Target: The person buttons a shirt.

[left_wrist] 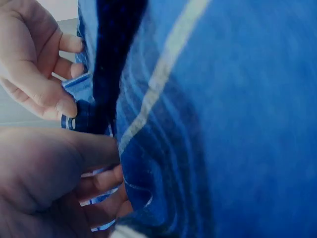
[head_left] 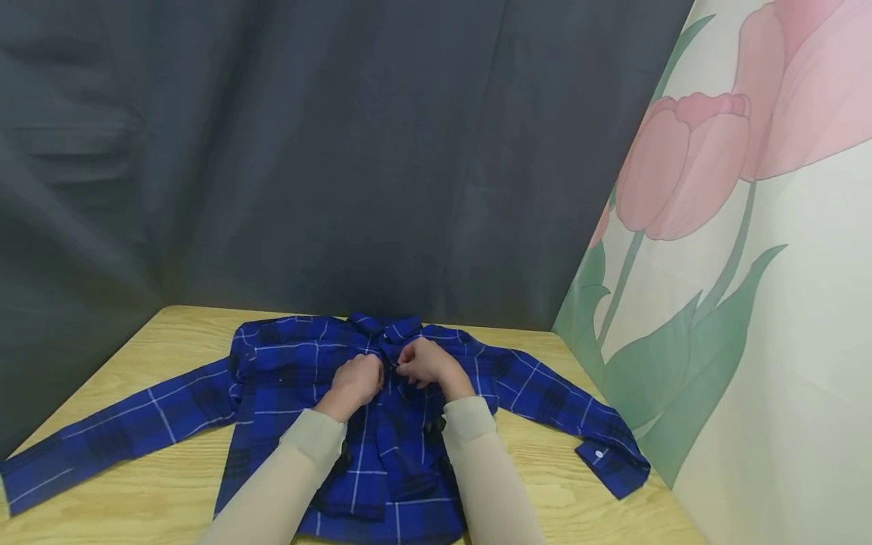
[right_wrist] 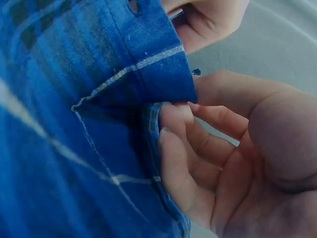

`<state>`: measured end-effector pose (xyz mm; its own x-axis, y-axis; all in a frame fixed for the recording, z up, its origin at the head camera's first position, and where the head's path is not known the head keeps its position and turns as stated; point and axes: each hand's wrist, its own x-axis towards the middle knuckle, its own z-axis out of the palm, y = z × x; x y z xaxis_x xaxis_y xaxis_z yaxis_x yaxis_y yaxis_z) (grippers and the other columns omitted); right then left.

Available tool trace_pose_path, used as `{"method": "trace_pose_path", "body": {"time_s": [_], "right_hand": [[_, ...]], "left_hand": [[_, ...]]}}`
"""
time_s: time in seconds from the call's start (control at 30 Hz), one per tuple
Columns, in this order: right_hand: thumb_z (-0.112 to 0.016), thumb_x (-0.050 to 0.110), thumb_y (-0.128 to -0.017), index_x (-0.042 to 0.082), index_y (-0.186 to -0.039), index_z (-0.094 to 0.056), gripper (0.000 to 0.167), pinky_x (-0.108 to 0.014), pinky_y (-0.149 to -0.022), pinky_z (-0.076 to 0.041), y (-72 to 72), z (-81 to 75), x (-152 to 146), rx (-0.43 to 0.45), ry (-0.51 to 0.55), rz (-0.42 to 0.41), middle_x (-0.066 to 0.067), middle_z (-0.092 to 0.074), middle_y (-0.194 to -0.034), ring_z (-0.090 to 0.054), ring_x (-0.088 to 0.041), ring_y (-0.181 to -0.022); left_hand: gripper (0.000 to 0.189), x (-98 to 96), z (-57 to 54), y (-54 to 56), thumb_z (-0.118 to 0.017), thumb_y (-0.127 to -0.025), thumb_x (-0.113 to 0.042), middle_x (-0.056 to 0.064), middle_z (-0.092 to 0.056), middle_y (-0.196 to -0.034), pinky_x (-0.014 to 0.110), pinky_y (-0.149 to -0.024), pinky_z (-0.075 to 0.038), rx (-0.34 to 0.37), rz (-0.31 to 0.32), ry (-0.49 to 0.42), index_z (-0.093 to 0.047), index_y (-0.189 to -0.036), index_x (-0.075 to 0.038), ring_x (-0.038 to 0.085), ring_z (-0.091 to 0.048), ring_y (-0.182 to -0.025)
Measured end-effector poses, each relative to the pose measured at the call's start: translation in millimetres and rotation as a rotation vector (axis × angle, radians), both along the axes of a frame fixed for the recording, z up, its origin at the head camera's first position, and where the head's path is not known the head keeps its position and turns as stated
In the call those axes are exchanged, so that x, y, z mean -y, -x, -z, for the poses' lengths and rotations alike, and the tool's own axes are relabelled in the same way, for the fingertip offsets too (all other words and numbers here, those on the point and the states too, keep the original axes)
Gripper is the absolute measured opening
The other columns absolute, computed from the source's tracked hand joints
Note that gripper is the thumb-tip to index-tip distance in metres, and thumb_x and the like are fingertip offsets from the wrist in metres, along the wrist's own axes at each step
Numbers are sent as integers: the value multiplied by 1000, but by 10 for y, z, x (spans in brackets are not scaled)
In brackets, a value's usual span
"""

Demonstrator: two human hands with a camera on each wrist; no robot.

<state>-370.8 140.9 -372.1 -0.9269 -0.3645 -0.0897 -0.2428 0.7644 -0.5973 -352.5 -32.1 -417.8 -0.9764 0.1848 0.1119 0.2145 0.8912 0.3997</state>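
A blue plaid button-up shirt [head_left: 282, 390] lies front up, its collar [head_left: 403, 328] toward the back. My left hand [head_left: 357, 378] and right hand [head_left: 425, 363] meet at the front opening just below the collar. In the left wrist view, the left hand [left_wrist: 44, 183] pinches the shirt's front, its thumb on the cloth and its other fingers partly hidden behind. The right hand [right_wrist: 237, 134] holds the edge of the front band between thumb and fingers in the right wrist view. Near that edge a buttonhole [right_wrist: 132, 6] shows at the top.
Under the shirt is a light wooden table [head_left: 552, 484]. The left sleeve [head_left: 129, 424] and right sleeve [head_left: 559, 393] spread outward, one cuff folded with a white button [head_left: 599, 454]. A dark curtain [head_left: 341, 151] hangs behind; a tulip-patterned wall [head_left: 749, 303] stands at the right.
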Motion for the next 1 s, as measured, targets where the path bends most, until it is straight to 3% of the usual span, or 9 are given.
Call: {"method": "trace_pose_path", "body": {"time_s": [0.13,0.2,0.37,0.47,0.7,0.83,1.0], "right_hand": [[-73,10,-102,3,-95,-75,10,-32,-64,-65,7,-3,9,10,5,-11,-6,-70,-76,-66,-13,-68],[-73,10,-102,4,-94,-75,10,-32,-65,-65,7,-9,18,12,5,-11,-5,-69,-75,-65,-13,-68],[-72,14,-103,5,-91,-75,15,-32,-65,-65,-16,-34,35,6,-3,-6,-5,-68,-76,-66,-15,-69],[-72,13,-104,4,-91,-74,16,-32,-65,-65,-33,-41,42,-1,-11,4,-6,-70,-77,-67,-16,-69],[-69,7,-101,3,-95,-74,9,-32,-63,-65,-63,1,92,-16,8,43,-9,-71,-81,-67,-15,-67],[-67,8,-99,4,-92,-72,10,-31,-60,-64,-90,21,162,-31,33,61,-6,-69,-79,-65,-14,-66],[-67,9,-100,7,-89,-68,12,-30,-58,-63,-106,79,213,-54,57,93,-4,-64,-76,-63,-14,-64]], "left_hand": [[10,-14,20,17,-74,-99,-11,10,-77,-96,49,-77,-62,-6,-4,2,-72,-90,-14,33,-76,-90],[11,-6,62,61,-73,-99,-13,8,-77,-94,48,-74,-60,-7,-1,1,-71,-89,-16,31,-75,-88],[21,46,19,47,-71,-97,-14,4,-71,-83,41,-65,-54,19,-3,-34,-67,-77,-16,25,-67,-75],[19,112,-73,-6,-73,-95,-11,3,-74,-81,37,-68,-54,48,16,-133,-74,-76,-14,21,-66,-73],[13,314,-268,-39,-73,-96,-6,13,-84,-95,31,-77,-63,161,80,-553,-84,-98,1,17,-77,-79],[16,387,-377,-74,-74,-99,-12,12,-83,-100,28,-75,-58,183,53,-585,-84,-106,-1,16,-73,-83],[17,383,-383,-90,-74,-101,-14,12,-83,-104,28,-75,-57,201,38,-572,-84,-108,-3,19,-72,-87]]}}
